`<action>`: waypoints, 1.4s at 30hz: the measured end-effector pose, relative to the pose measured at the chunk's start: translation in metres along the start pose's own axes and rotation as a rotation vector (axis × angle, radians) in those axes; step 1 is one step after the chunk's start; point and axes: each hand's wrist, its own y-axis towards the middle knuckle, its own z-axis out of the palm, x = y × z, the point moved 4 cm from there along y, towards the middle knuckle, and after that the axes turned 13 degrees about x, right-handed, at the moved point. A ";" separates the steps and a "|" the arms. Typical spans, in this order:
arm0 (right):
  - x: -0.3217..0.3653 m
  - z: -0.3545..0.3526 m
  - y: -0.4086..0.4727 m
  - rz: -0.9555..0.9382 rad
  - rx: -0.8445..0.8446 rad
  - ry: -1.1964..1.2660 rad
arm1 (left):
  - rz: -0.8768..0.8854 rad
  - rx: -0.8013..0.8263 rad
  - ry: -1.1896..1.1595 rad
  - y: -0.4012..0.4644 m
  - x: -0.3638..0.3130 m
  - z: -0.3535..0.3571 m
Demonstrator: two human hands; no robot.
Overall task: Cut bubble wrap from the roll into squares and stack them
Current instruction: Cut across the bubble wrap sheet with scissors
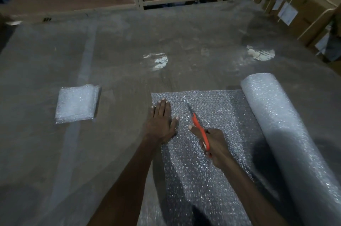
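While your left hand [162,122] lies flat with straight fingers on the unrolled sheet of bubble wrap [208,124], your right hand [215,144] curls around the orange handles of a pair of scissors [198,127]. The left palm presses near the sheet's left edge, fingertips close to its far left corner and thumb spread out toward the scissors. The scissors sit just right of that hand, over the middle of the sheet, with the grey blades pointing away from you; the blades look closed or nearly so, though they are too thin and blurred to be sure. Your right thumb sticks out to the left of the handles, and the other fingers wrap beneath them.

The sheet runs from the bottom of the view up to a straight far edge and joins the roll [287,133] on its right side. The roll lies on its side, touching the sheet's right edge and angled from near right to far left.

Well to the left of the sheet, apart from it, a stack of cut squares [77,103] rests on the table [129,41], which is covered in clear plastic. Far to the right of the sheet, beyond the roll, cardboard boxes [311,7] stand tied with string.
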 end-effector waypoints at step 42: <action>0.014 0.001 0.034 -0.030 0.029 -0.035 | 0.015 -0.018 -0.025 0.000 0.000 0.000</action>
